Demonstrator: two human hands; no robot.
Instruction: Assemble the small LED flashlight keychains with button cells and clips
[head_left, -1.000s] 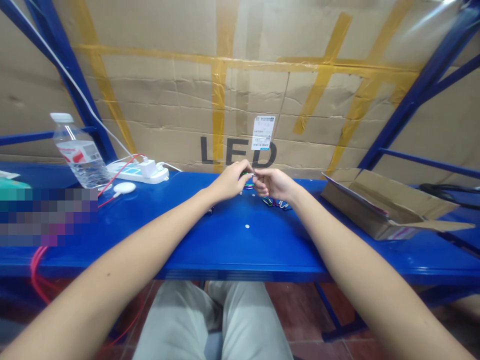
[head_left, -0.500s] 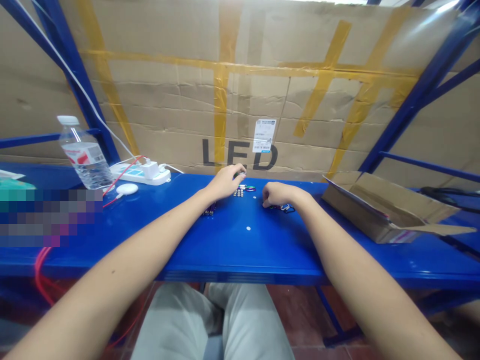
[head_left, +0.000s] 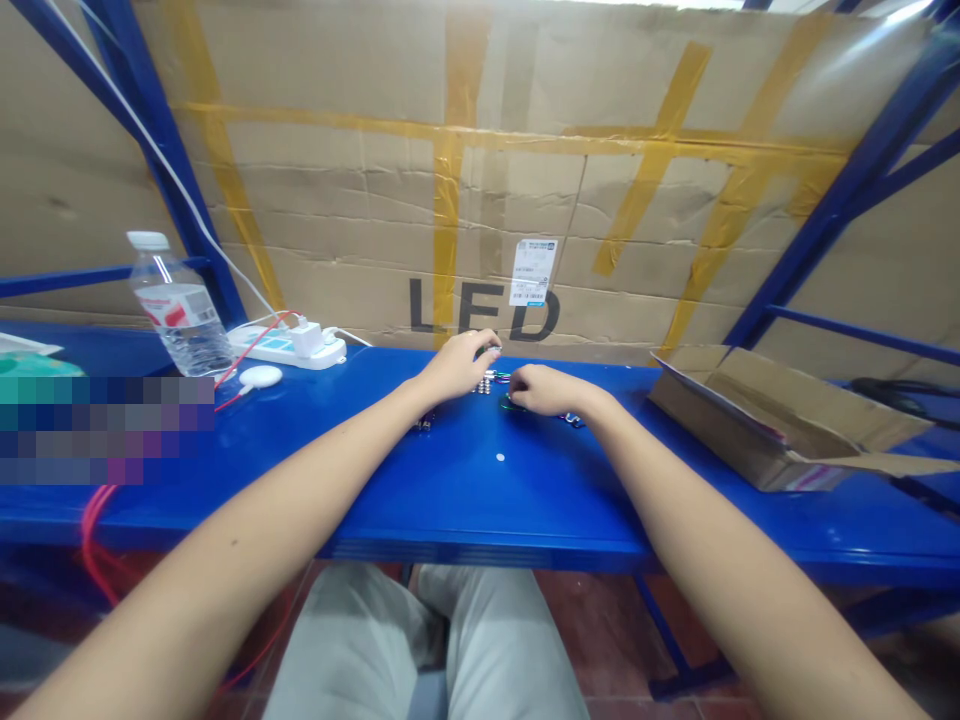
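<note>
My left hand (head_left: 466, 364) is at the back of the blue table, fingers curled and thumb close to them. A small dark and pale object shows between its fingertips, too little of it to name. Beneath and beside this hand are several small silvery metal pieces (head_left: 484, 386) in a cluster. My right hand (head_left: 551, 390) pinches a green looped clip that looks like a carabiner (head_left: 512, 404), low over the table just right of the cluster. By the right wrist lies a blue carabiner-like clip (head_left: 573, 420), partly covered. More small metal parts (head_left: 424, 422) sit below my left wrist.
An open cardboard box (head_left: 750, 440) stands on the right. To the left are a water bottle (head_left: 184, 318), a white power strip (head_left: 285, 345), a white puck-like device (head_left: 260, 377) and red cables (head_left: 94, 520). A large cardboard sheet (head_left: 337, 220) backs the blue table (head_left: 480, 505).
My right hand has moved left toward my left hand, with the green clip now showing at its fingertips. The left hand has barely changed. The view has shifted slightly.
</note>
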